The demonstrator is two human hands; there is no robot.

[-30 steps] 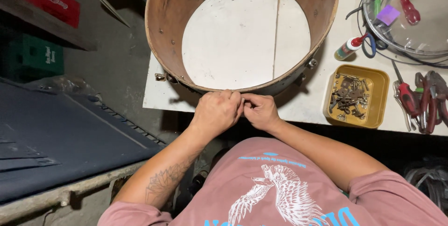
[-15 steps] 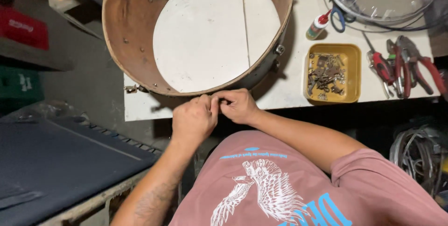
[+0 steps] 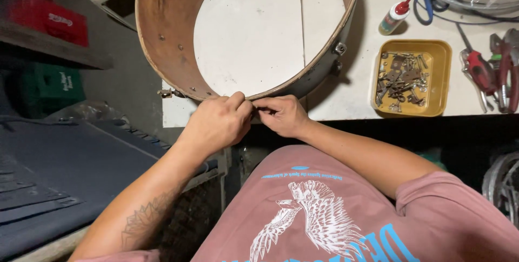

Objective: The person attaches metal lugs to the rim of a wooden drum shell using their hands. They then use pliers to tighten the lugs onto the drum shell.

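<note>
Shell: a round, rust-brown drum shell with a grey outer band (image 3: 162, 51) is lying open side up on the white bench (image 3: 346, 97), its near rim overhanging the bench's front edge.
Left hand: the left hand (image 3: 219, 124) is curling closed, fingertips pinching at the shell's near rim; what it is pinching is too small to tell.
Right hand: the right hand (image 3: 281, 115) is meeting the left at the same spot, fingers narrowed to a pinch against the rim, thumb tips nearly touching.
Hardware: small metal lugs (image 3: 339, 48) are sitting on the shell's outer wall, right side.
Tray: a square yellow plastic tray of dark metal screws and brackets (image 3: 440, 56) is resting on the bench just right of the shell.
Beyond: a small glue bottle with a red cap (image 3: 393, 16), blue-handled scissors (image 3: 424, 5) and red-handled pliers (image 3: 505, 70) are lying further right.
</note>
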